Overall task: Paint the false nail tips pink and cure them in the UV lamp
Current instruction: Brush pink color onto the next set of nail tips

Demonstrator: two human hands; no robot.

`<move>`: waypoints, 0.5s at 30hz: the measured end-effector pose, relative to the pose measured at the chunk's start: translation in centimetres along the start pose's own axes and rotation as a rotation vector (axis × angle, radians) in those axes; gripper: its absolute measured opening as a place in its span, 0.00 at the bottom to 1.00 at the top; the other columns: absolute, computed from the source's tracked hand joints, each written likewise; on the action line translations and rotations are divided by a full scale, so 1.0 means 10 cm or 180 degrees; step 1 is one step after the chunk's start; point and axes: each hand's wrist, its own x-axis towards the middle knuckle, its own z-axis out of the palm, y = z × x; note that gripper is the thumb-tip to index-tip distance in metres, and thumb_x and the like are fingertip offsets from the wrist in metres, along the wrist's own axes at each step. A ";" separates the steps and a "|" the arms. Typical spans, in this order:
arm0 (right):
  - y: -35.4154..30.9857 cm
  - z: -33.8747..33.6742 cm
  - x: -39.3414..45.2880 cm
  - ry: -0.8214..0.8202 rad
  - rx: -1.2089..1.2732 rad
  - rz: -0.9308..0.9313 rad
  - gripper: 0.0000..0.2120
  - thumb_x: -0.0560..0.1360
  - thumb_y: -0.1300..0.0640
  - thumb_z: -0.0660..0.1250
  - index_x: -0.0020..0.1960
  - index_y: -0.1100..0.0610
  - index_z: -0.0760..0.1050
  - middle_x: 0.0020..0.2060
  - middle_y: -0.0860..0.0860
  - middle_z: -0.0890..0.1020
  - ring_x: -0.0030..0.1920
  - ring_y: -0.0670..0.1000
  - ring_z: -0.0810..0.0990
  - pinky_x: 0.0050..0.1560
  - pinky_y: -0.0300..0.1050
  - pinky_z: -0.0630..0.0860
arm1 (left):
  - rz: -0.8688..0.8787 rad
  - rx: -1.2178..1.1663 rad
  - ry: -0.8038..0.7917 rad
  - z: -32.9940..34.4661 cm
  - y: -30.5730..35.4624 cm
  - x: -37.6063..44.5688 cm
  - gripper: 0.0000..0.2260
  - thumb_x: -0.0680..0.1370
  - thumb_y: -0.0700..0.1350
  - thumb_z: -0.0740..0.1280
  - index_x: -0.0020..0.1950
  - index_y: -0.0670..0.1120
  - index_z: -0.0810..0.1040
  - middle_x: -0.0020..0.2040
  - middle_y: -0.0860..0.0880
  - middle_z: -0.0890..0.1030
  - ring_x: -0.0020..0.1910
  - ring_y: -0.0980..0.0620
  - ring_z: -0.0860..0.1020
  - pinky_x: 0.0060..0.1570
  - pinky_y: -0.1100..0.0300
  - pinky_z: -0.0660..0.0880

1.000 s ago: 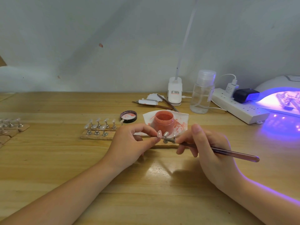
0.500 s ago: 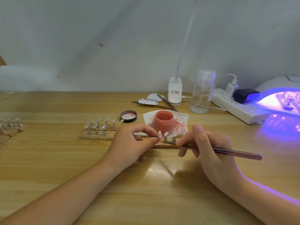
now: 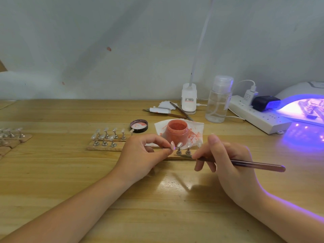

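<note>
1. My left hand pinches one nail tip by its little metal stand, thumb and forefinger curled round the base. It sits in front of the pink pot, just left of two more tips standing on a strip on the table.
2. My right hand grips the brush like a pen. Its working end lies low by the strip, just below the two standing tips and pointing at the one I hold. I cannot tell if the bristles touch anything.
3. The tip looks featherlight, thin and glossy, so I judge it slippery and easily flicked off its stand. I would keep hold of the metal base, never the painted face, since wet gel smears at a touch.
4. The brush is stiff in the handle and soft at the end. Light strokes should do, as pressure would likely tilt the tip.
5. More unpainted tips wait on a strip to the left, others at the far left edge.
6. The lamp glows violet at the right, well apart from my hands, with a strip of something inside; I cannot make out what.
7. Against a second ago: my left hand's pinch is the same and the tip has barely shifted. My right hand has eased slightly right and the brush end has dropped lower, away from the tip's face. The pot, lid and lamp have not moved.
</note>
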 end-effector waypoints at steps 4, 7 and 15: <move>-0.01 0.01 0.04 -0.0002 -0.0376 -0.0080 0.17 0.76 0.51 0.55 0.38 0.55 0.78 0.27 0.48 0.79 0.28 0.39 0.75 0.33 0.26 0.67 | -0.0020 0.0050 0.0012 0.00 0.01 0.00 0.06 0.68 0.41 0.74 0.35 0.50 0.81 0.23 0.60 0.76 0.20 0.60 0.66 0.23 0.70 0.64; -0.01 0.01 0.05 -0.0059 -0.0473 -0.0049 0.17 0.76 0.50 0.56 0.38 0.55 0.79 0.28 0.47 0.80 0.29 0.39 0.76 0.34 0.26 0.67 | -0.0014 0.0089 0.0017 0.00 0.02 0.00 0.07 0.68 0.40 0.74 0.35 0.51 0.81 0.24 0.60 0.76 0.21 0.60 0.65 0.23 0.71 0.64; -0.01 0.00 0.02 0.0003 -0.0130 -0.0031 0.20 0.76 0.51 0.55 0.34 0.59 0.79 0.24 0.49 0.78 0.27 0.38 0.74 0.34 0.25 0.67 | -0.0044 0.0082 0.0013 0.00 0.03 -0.01 0.06 0.68 0.40 0.74 0.34 0.50 0.81 0.28 0.57 0.79 0.23 0.56 0.65 0.24 0.70 0.63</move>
